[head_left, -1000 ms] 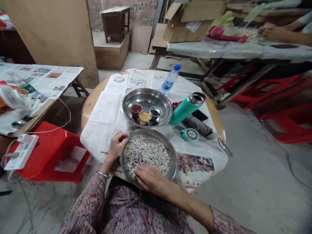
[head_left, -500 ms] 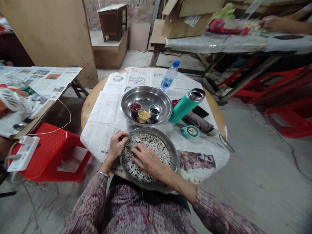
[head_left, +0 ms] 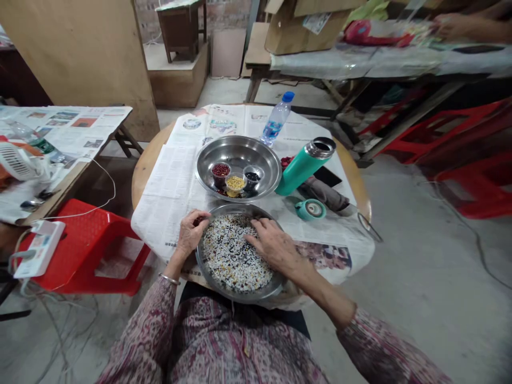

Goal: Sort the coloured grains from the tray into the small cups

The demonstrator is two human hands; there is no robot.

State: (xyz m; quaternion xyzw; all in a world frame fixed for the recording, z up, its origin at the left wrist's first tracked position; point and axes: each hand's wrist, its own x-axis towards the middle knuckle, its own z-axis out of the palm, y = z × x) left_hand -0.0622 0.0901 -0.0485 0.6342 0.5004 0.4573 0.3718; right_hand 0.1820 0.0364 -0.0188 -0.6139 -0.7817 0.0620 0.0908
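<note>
A metal basin in front of me holds a spread of mixed white, black and yellow grains. At its left rim, my left hand is curled closed around small dark red beans, partly hidden by the fingers. My right hand reaches over the basin's right side, fingers apart and tips at the grains; nothing shows in its grasp. Behind stands a second metal basin with clear cups of red beans, yellow beans and black beans.
To the right are a leaning green flask, its cap, a grey umbrella-like bundle and a water bottle. Newspaper covers the round table. A red stool bears a power strip. A person's hands work at the far table.
My right hand has moved from the middle of the grains to the right side of the basin. My left hand stays at the left rim. The view has shifted slightly.
</note>
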